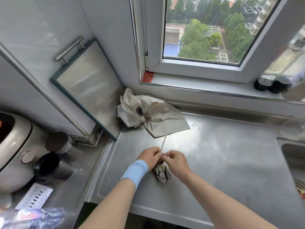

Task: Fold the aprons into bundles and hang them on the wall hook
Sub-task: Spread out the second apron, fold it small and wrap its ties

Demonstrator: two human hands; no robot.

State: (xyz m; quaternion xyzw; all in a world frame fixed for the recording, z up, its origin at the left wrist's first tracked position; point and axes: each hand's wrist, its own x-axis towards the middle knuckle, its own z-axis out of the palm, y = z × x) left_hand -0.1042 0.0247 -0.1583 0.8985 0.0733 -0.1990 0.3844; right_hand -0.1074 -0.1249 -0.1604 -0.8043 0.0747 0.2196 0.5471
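my left hand [151,156] and right hand [176,162] pinch the strap [163,143], fingers curled, probably to tie the striped bundle [162,175].

On the steel tabletop [222,154], toward its front left, the left hand [151,157] and right hand [175,164] meet over a small striped apron bundle [162,174], both pinching a pale strap [163,143], while a crumpled beige apron [153,116] lies in the far left corner

Only pink lettering resembling "Gante" shows on the plastic wrapper [41,217].
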